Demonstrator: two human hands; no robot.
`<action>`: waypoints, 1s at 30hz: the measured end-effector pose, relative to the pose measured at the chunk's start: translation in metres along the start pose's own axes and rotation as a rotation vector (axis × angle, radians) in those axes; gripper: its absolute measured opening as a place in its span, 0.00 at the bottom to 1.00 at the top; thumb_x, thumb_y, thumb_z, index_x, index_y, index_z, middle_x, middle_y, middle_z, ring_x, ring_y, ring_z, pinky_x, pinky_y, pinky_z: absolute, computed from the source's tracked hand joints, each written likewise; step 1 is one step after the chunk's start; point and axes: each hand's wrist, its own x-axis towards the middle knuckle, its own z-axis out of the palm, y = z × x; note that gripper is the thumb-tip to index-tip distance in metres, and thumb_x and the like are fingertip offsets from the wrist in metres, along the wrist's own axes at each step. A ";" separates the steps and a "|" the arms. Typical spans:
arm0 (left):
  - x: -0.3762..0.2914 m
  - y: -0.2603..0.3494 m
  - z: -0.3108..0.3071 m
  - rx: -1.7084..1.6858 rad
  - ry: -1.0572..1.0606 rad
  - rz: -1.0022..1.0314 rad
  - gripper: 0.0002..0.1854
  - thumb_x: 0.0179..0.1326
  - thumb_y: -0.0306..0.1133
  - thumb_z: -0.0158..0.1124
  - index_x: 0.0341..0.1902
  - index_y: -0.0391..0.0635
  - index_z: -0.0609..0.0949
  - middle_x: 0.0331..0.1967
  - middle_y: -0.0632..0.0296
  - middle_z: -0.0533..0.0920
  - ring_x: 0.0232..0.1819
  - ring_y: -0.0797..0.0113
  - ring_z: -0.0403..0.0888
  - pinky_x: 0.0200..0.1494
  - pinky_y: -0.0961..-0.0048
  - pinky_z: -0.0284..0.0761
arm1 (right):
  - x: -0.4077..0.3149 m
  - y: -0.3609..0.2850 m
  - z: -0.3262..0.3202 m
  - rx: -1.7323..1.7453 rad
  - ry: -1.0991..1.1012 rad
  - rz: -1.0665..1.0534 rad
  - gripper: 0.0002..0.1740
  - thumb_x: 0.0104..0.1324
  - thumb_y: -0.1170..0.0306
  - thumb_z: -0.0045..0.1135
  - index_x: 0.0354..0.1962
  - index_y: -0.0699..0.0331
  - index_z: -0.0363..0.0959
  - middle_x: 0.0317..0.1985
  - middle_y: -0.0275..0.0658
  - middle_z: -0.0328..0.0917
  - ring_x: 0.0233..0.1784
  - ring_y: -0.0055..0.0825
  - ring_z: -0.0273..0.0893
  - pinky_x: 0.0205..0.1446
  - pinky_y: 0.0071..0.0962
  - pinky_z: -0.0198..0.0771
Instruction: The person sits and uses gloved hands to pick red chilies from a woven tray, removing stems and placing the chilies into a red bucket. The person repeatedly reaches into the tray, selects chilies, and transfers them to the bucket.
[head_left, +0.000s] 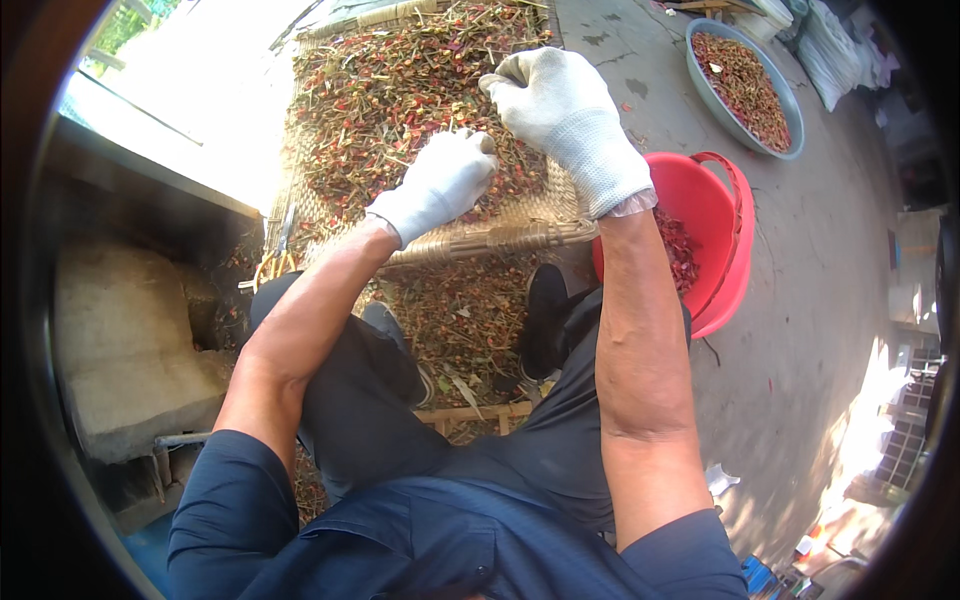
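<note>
A woven wicker tray (517, 238) lies before me, heaped with dried red and yellow plant pieces and stems (375, 112) that look like chili peppers. My left hand (450, 171), in a white knit glove, is low over the near part of the heap with its fingers curled. Higher and to the right, my right hand (551, 94) wears a similar glove, its thumb and fingers bent together above the tray's right side. Whether either hand pinches a small piece is hidden by the gloves. Scissors with yellow handles (276, 262) rest at the tray's near left corner.
Close by my right forearm stands a red plastic bucket (739, 247) holding dark red pieces (675, 251). Farther right, a grey-blue basin (796, 142) is full of similar plant matter. Stems and scraps (457, 322) litter the ground between my shoes. A stone block (127, 337) sits at left.
</note>
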 end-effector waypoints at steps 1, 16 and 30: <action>0.002 0.002 0.002 0.076 -0.027 0.001 0.08 0.59 0.30 0.72 0.42 0.44 0.89 0.45 0.54 0.86 0.50 0.50 0.84 0.53 0.53 0.80 | 0.000 -0.001 -0.001 0.000 0.001 -0.002 0.20 0.72 0.54 0.61 0.38 0.61 0.90 0.35 0.52 0.89 0.43 0.49 0.90 0.55 0.45 0.83; 0.010 -0.006 0.012 -0.205 0.184 -0.176 0.06 0.56 0.30 0.71 0.36 0.46 0.91 0.44 0.59 0.90 0.47 0.50 0.86 0.56 0.56 0.82 | -0.006 0.003 -0.015 -0.007 0.021 0.043 0.18 0.70 0.56 0.63 0.40 0.61 0.90 0.38 0.52 0.89 0.46 0.50 0.90 0.57 0.47 0.82; -0.004 -0.008 -0.067 -1.199 0.257 -0.453 0.11 0.77 0.30 0.66 0.55 0.35 0.84 0.42 0.54 0.91 0.39 0.67 0.92 0.43 0.72 0.89 | -0.007 0.002 0.001 0.111 -0.130 -0.017 0.15 0.64 0.62 0.65 0.41 0.63 0.90 0.37 0.53 0.89 0.44 0.47 0.90 0.54 0.42 0.83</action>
